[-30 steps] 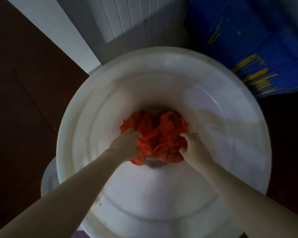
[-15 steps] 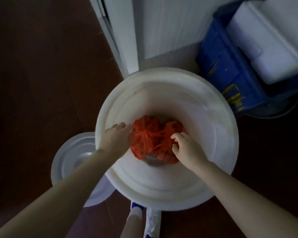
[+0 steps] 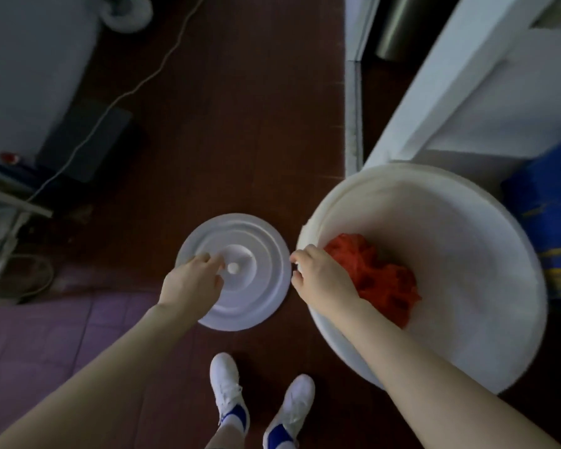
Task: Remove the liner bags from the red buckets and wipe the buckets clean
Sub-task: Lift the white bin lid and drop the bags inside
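Presently, the crumpled red liner bags (image 3: 379,280) lie inside the white tub (image 3: 467,254), judged light, soft and slippery, best gathered by the bunched top; left hand (image 3: 188,283) hovers slack-fingered over the lid (image 3: 259,299), right hand (image 3: 324,283) curls at the rim, grip undetermined.

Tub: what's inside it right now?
A crumpled red bag lies in the tub, toward its left side. The right hand at the rim covers the bag's left edge; anything under the bag is hidden.
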A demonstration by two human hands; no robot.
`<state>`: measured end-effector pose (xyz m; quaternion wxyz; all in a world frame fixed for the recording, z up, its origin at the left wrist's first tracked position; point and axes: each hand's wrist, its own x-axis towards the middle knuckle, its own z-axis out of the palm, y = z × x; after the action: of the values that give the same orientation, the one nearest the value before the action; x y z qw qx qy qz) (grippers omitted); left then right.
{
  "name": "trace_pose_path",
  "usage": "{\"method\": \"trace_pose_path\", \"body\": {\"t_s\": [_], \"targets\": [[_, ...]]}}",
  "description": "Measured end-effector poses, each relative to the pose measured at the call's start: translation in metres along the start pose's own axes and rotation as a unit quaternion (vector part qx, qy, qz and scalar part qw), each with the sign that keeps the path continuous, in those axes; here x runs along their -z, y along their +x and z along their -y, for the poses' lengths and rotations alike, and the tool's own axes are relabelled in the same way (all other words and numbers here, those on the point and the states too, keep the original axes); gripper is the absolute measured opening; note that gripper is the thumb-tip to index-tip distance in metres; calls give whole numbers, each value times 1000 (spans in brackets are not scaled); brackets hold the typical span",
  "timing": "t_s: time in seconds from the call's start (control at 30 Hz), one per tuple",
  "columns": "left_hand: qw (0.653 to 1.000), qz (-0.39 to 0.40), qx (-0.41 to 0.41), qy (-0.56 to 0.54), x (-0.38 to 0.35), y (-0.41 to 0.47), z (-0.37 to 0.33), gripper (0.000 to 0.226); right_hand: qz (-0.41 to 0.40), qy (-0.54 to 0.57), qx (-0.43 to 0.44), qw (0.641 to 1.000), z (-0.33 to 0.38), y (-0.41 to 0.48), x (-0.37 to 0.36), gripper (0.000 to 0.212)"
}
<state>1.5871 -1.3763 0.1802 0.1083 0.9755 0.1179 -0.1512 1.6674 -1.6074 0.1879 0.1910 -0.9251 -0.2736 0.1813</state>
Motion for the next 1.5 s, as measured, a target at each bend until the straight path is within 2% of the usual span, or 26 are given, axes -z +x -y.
{"method": "trace_pose_path", "body": {"t_s": [0.2, 0.47, 0.7, 0.83, 1.1, 1.23, 1.3, 1.4, 1.5], "targets": [[997, -2, 64, -31, -22, -34, 86, 25, 90, -56, 40, 994, 50, 39, -56, 39], [995, 21, 77, -55, -81, -38, 165, 23, 152, -89, 28, 984, 80, 90, -142, 46], [988, 89, 102, -76, -154, -2, 192, 41, 226, -107, 12, 968, 67, 137, -224, 50], [982, 81, 137, -104, -213, 29, 206, 46, 275, -147, 21, 950, 39, 182, -288, 55], [970, 81, 183, -135, -376, 113, 232, 56, 266, -195, 45, 943, -31, 266, -447, 62], [974, 71, 173, -127, -449, 142, 239, 63, 273, -214, 17, 938, -56, 293, -514, 63], [975, 71, 166, -128, -474, 147, 242, 65, 250, -218, 16, 943, -65, 298, -536, 59], [973, 71, 174, -138, -495, 145, 246, 64, 178, -217, 44, 959, -66, 301, -555, 39], [974, 52, 164, -149, -492, 131, 246, 59, 159, -250, 80, 952, -60, 307, -554, 34]]}}
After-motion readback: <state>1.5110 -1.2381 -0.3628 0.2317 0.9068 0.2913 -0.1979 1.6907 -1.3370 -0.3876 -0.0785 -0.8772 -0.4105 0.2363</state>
